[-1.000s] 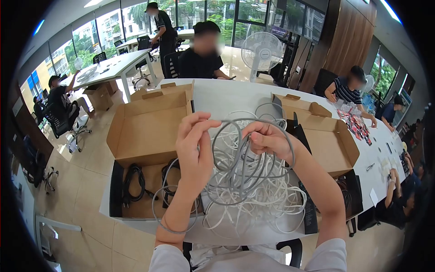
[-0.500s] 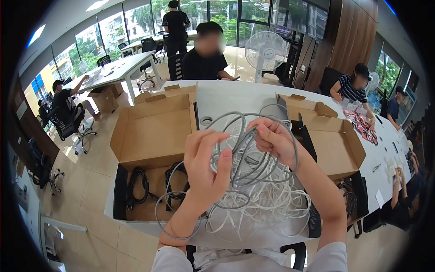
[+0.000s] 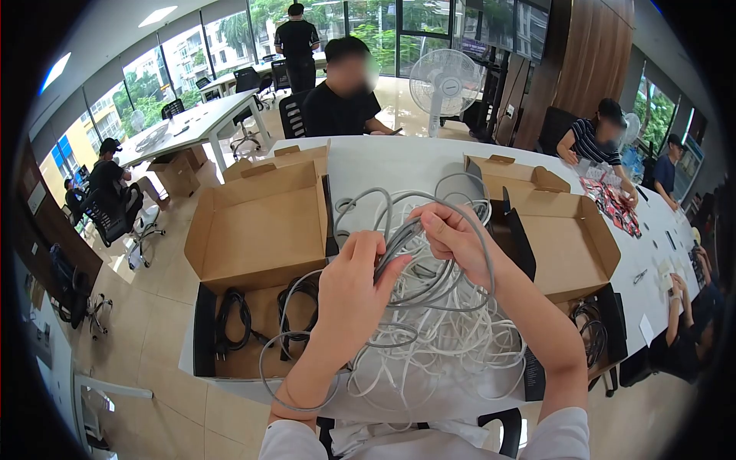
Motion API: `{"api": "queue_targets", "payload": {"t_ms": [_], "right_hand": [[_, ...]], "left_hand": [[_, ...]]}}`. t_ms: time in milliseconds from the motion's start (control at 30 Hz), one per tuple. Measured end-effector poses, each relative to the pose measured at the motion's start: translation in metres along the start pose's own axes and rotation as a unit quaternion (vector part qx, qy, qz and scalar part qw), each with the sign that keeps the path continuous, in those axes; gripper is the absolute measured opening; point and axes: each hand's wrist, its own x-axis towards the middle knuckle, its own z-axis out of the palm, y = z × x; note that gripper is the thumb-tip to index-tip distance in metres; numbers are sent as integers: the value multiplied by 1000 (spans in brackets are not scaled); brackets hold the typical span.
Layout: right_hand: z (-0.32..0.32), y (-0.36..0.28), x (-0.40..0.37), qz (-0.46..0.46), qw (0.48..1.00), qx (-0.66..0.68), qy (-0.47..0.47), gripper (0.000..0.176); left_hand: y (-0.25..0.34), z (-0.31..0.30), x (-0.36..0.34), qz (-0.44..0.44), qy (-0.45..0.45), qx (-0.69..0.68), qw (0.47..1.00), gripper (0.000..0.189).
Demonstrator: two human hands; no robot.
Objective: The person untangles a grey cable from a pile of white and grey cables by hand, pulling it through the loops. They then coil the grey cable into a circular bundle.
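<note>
Loops of grey cable (image 3: 418,294) hang between my two hands in a loose coil. My left hand (image 3: 356,280) is closed around the bundle on its left side. At the top right of the coil, my right hand (image 3: 454,236) pinches the same strands between thumb and fingers. One grey loop falls over my left forearm, and another arches across my right wrist. Under the coil a tangled heap of white cables (image 3: 437,349) spreads over the white table (image 3: 376,165).
Left of the heap stands an open cardboard box (image 3: 257,364) with coiled black cables (image 3: 232,320). Another open box (image 3: 563,245) on the right has dark cables inside. A roll of tape (image 3: 345,205) lies behind the heap. Other people sit across and at the right.
My left hand was open and apart from the coil; it has moved right and closed on the grey cable. My right hand keeps its hold.
</note>
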Motion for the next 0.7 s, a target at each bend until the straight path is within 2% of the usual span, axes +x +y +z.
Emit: {"api": "queue_targets", "payload": {"t_ms": [133, 233, 267, 333, 433, 567, 700], "right_hand": [[2, -3, -2, -5, 999, -27, 24, 32], [3, -7, -3, 6, 999, -50, 8, 33], [3, -8, -3, 13, 998, -61, -1, 33], [0, -8, -2, 17, 997, -70, -20, 37], [-1, -5, -1, 11, 999, -45, -15, 46], [-20, 0, 13, 12, 996, 83, -24, 61], [-75, 10, 20, 19, 983, 179, 29, 60]], "left_hand": [[2, -3, 4, -34, -36, -66, 997, 26], [-13, 5, 4, -29, -102, -193, 976, 26], [-13, 3, 5, -97, -141, -270, 947, 25], [-10, -3, 8, -227, -214, -415, 855, 24], [-19, -3, 7, -242, -198, -475, 823, 29], [-5, -11, 8, -237, -72, -457, 854, 34], [-15, -30, 9, -226, 69, -532, 813, 35]]}}
